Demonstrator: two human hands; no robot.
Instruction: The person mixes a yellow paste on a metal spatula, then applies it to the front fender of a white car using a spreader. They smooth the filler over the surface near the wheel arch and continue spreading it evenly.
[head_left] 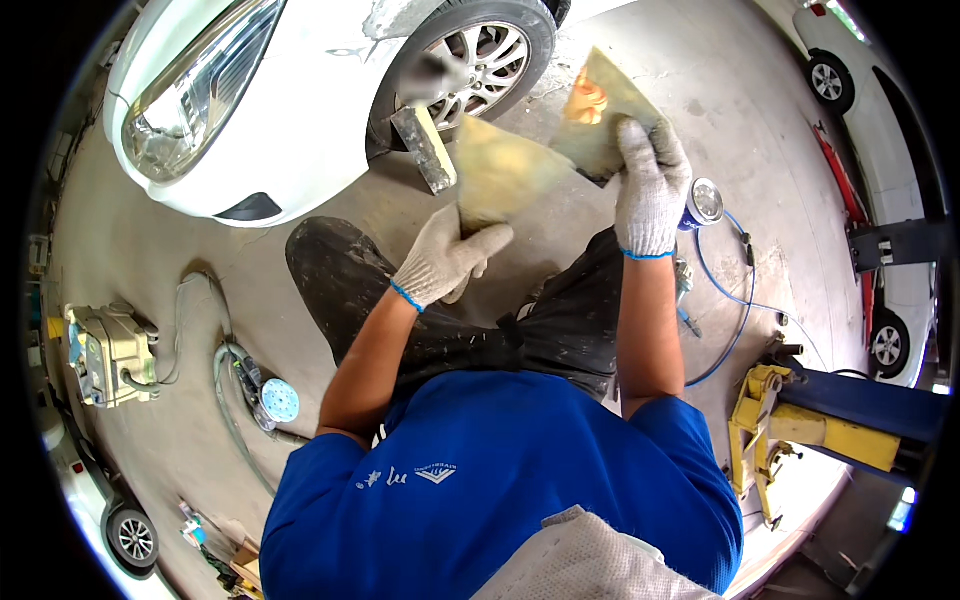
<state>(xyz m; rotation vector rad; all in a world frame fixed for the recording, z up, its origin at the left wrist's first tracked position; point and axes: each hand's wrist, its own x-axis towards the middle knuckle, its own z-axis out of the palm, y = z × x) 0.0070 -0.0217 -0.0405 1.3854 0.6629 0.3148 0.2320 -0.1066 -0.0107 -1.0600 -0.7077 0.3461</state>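
Reading directions off the centre of the view. Left spreader, yellowish and wedge-shaped, at 12 o'clock, slightly blurred. Its broad part points up, its base held in the gloved left hand near 11 o'clock; fingers curled closed round it, thumb toward 2 o'clock.

Right spreader at 1 o'clock, a dab of orange paste on its face. The gloved right hand, at 2 o'clock, pinches its lower edge, thumb laid on the near face. Adjacent corners of the spreaders come close together; contact cannot be determined.

Just beside the left spreader, toward 11 o'clock: a dark block with a yellow side. Beyond, at 12, car wheel; at 10, white car's headlight.

Near the right wrist, at 2: round can. Blue hose at 3–4; yellow lift arm at 4. Disc sander at 8; boxy machine at 9.
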